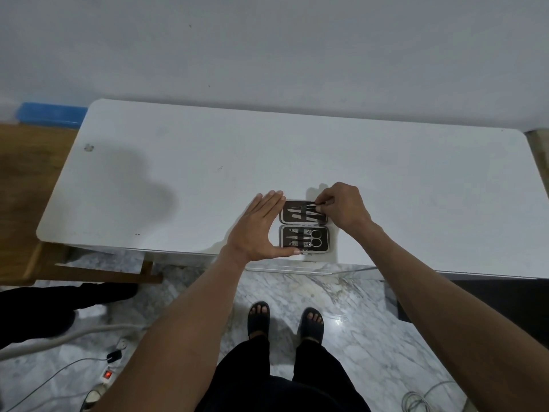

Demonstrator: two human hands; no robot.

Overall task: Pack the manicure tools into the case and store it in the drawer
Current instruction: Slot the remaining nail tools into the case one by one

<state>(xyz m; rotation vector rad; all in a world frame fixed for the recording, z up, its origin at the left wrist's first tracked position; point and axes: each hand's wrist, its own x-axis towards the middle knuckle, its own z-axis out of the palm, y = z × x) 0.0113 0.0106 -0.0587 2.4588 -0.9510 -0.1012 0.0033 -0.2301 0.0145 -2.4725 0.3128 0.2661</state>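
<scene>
Two halves of the case (304, 226) lie open flat on the desk (208, 162), close to its near edge, hinged across the middle. Most of the packing looks done to me: the near half holds scissors (315, 242) with round finger loops and what seem to be clippers, each under a dark strap, and the far half already carries several slim pointed tools. My right hand (341, 208) is curled at the far right corner of that half, fingertips pinching a thin metal tool (315, 206) that I judge is going into its strap; how far in it sits I cannot tell. My left hand (258, 226) is spread, fingers straight along the left side of the case and thumb lying along its near edge, steadying it.

Left to do, as I read it: seat this tool, fold the case closed, and put it in the drawer. A drawer front is not plain from here, only pale rails under the desk edge.

Inside, the case is dark and matte with a bright metal rim and rounded corners; the tools are shiny steel. White and smooth, the desk has rounded corners and a few small marks. Below it lies glossy veined marble floor (356, 316).
</scene>
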